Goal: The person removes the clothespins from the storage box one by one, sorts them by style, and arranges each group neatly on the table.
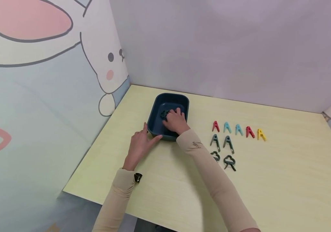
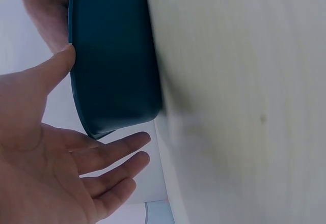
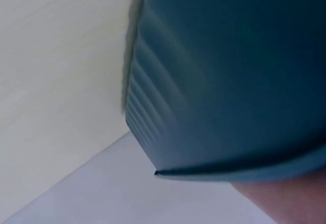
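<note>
A dark blue plastic bin (image 1: 168, 136) stands on the table, with a dark green clip (image 1: 164, 113) inside it. My right hand (image 1: 175, 121) reaches down into the bin, its fingers right at this clip; I cannot tell whether they pinch it. In the right wrist view the bin's ribbed wall (image 3: 163, 91) hides most of that hand. At the near left corner is my left hand (image 1: 139, 144), its thumb touching the bin's rim (image 2: 74, 81) and its other fingers spread loosely beside the corner.
Right of the bin lie clothespins in rows: red (image 1: 216, 126), light blue (image 1: 227, 127) and yellow (image 1: 260, 134) ones, then grey-green ones (image 1: 228, 144). Nearest me are two dark green cloud-shaped clips (image 1: 230, 162), one partly behind my right sleeve. Walls border the table (image 1: 293, 180) at the back and left.
</note>
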A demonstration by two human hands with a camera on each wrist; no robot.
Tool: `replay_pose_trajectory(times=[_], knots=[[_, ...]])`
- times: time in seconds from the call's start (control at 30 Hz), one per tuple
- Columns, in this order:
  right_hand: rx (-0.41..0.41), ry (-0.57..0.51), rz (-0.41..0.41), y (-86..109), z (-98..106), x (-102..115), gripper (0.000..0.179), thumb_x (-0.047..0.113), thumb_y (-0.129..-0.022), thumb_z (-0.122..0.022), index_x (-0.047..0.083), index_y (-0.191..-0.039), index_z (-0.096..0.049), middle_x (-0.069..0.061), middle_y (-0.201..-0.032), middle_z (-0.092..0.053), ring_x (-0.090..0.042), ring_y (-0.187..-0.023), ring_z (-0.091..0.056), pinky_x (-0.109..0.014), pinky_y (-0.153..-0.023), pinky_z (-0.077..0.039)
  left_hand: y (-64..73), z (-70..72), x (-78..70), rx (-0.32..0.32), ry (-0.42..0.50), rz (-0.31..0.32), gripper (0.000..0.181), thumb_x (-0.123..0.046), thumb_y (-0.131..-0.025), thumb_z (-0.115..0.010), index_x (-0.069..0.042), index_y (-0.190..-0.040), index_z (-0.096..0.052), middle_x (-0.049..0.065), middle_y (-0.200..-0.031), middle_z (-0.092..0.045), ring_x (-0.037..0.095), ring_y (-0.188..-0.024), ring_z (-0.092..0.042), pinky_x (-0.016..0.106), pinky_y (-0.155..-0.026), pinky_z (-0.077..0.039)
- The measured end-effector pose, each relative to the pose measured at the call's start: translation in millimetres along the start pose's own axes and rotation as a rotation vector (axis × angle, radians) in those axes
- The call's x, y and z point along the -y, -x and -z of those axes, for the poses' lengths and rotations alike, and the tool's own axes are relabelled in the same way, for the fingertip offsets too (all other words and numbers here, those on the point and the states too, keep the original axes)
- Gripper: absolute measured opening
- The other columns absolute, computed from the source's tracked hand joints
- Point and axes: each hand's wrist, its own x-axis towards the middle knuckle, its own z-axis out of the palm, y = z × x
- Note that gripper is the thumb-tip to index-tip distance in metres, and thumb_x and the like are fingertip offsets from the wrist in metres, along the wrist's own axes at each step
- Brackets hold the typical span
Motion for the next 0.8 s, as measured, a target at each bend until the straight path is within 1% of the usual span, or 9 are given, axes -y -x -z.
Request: replay_pose_trajectory(times=[0.1,0.2,0.3,0.4,0.53,0.57,0.63,0.7,0.8], knots=[[-0.018,-0.003,0.011,9.0,3.6,-1.9,0.037,0.033,-0.108,-0.055,0.005,-0.091,-0.074,-0.015,-0.131,-0.058,-0.038,-0.123,-0.035,-0.052,-0.098,-0.034,-0.1,-0.6,-0.2,0.001,-0.001,-0.004,0.102,-0.059,-0.096,-0.066,0.008,-0.160,-0.025,0.028,-0.106,-0.066,0.045,-0.120,-0.059,0.054,-0.104,-0.043],[-0.050,-0.028,0.019,20.2,7.2,-5.7,0.037,0.033,-0.108,-0.055,0.003,-0.107,-0.077,-0.014,-0.139,-0.056,-0.038,-0.127,-0.035,-0.054,-0.102,-0.034,-0.2,-0.3,-0.2,-0.002,-0.010,-0.013,0.102,-0.059,-0.096,-0.066,0.009,-0.159,-0.025,0.030,-0.110,-0.065,0.046,-0.118,-0.059,0.054,-0.103,-0.043],[-0.093,-0.071,0.027,33.9,11.7,-10.8,0.040,0.033,-0.108,-0.055,0.002,-0.125,-0.073,-0.014,-0.145,-0.054,-0.039,-0.130,-0.035,-0.057,-0.103,-0.034,-0.2,0.6,-0.4,-0.004,-0.014,-0.020,0.101,-0.058,-0.096,-0.066,0.010,-0.159,-0.026,0.031,-0.113,-0.065,0.047,-0.118,-0.059,0.055,-0.102,-0.044],[-0.131,-0.125,0.043,48.9,16.5,-17.4,0.043,0.032,-0.107,-0.056,0.001,-0.134,-0.068,-0.015,-0.145,-0.054,-0.041,-0.130,-0.036,-0.057,-0.103,-0.034,-0.3,1.1,-0.1,-0.003,-0.010,-0.021,0.101,-0.058,-0.096,-0.067,0.010,-0.159,-0.026,0.031,-0.113,-0.065,0.047,-0.117,-0.059,0.055,-0.101,-0.044],[-0.169,-0.212,0.029,71.6,20.5,-28.0,0.044,0.029,-0.106,-0.059,-0.001,-0.137,-0.066,-0.017,-0.145,-0.054,-0.042,-0.131,-0.036,-0.058,-0.103,-0.034,-1.4,-1.0,1.5,0.010,0.004,-0.025,0.103,-0.059,-0.096,-0.067,0.010,-0.159,-0.024,0.032,-0.115,-0.065,0.047,-0.118,-0.059,0.055,-0.100,-0.045],[-0.176,-0.235,0.020,77.6,21.6,-30.3,0.044,0.029,-0.106,-0.060,-0.002,-0.137,-0.065,-0.017,-0.145,-0.054,-0.042,-0.131,-0.036,-0.059,-0.103,-0.034,-1.7,-1.1,2.2,0.014,0.010,-0.025,0.103,-0.059,-0.096,-0.066,0.010,-0.160,-0.023,0.032,-0.118,-0.064,0.048,-0.119,-0.059,0.055,-0.101,-0.044],[-0.196,-0.266,0.000,88.9,23.2,-34.6,0.044,0.028,-0.105,-0.061,-0.002,-0.137,-0.065,-0.018,-0.146,-0.053,-0.042,-0.131,-0.036,-0.059,-0.102,-0.034,-2.2,-0.9,3.0,0.018,0.019,-0.026,0.102,-0.059,-0.096,-0.066,0.010,-0.160,-0.023,0.031,-0.111,-0.065,0.048,-0.117,-0.059,0.056,-0.100,-0.045],[-0.221,-0.283,-0.017,100.1,24.4,-39.4,0.043,0.026,-0.105,-0.061,-0.003,-0.136,-0.065,-0.019,-0.145,-0.054,-0.043,-0.131,-0.036,-0.060,-0.102,-0.034,-2.8,-0.2,3.9,0.022,0.027,-0.025,0.103,-0.059,-0.096,-0.066,0.009,-0.160,-0.023,0.030,-0.105,-0.065,0.048,-0.115,-0.060,0.056,-0.099,-0.045],[-0.265,-0.286,-0.049,117.2,25.4,-48.0,0.043,0.025,-0.103,-0.061,-0.005,-0.134,-0.066,-0.020,-0.143,-0.056,-0.044,-0.129,-0.037,-0.061,-0.103,-0.032,-3.9,0.9,5.0,0.025,0.040,-0.026,0.103,-0.059,-0.097,-0.066,0.009,-0.160,-0.022,0.032,-0.111,-0.065,0.049,-0.115,-0.059,0.057,-0.099,-0.045]])
